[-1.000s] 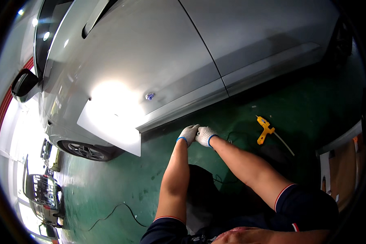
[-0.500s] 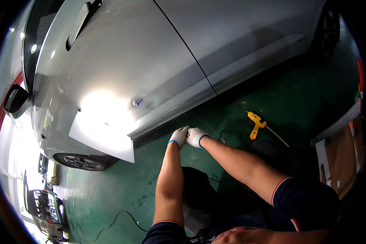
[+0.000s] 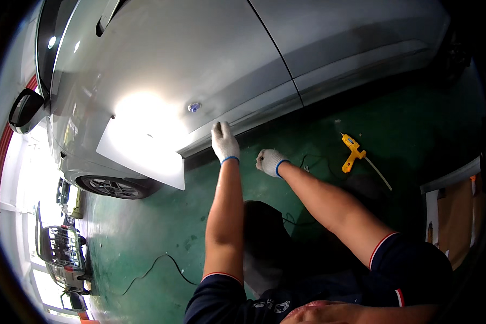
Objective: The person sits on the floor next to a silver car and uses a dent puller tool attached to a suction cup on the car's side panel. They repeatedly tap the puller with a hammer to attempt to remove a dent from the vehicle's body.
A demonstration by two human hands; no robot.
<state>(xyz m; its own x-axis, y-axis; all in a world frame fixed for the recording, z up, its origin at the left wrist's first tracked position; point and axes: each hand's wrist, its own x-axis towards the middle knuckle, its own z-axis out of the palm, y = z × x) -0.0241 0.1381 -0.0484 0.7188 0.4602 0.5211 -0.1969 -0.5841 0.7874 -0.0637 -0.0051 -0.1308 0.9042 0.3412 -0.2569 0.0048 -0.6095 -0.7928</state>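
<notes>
My left hand (image 3: 225, 142), in a white knit glove with a blue cuff, is raised beside the lower edge of the silver car door (image 3: 173, 59). Its fingers are drawn together; whatever may be between them is too small to make out. A small purple-blue piece (image 3: 194, 107) is stuck to the door, up and left of that hand. Lower and to the right, my right hand (image 3: 270, 162), gloved the same way, is curled closed over the floor. I cannot see what it holds, if anything. The two hands are apart.
A bright white panel (image 3: 167, 171) leans at the door beside the front wheel (image 3: 113, 186). On the green floor lie a yellow glue gun (image 3: 353, 153) with a long glue stick and a black cable (image 3: 170, 256). An open cardboard box (image 3: 453, 221) stands at right.
Both hands were together over the floor. The left has moved up toward the door, while the right stays low and closed. The view has shifted slightly.
</notes>
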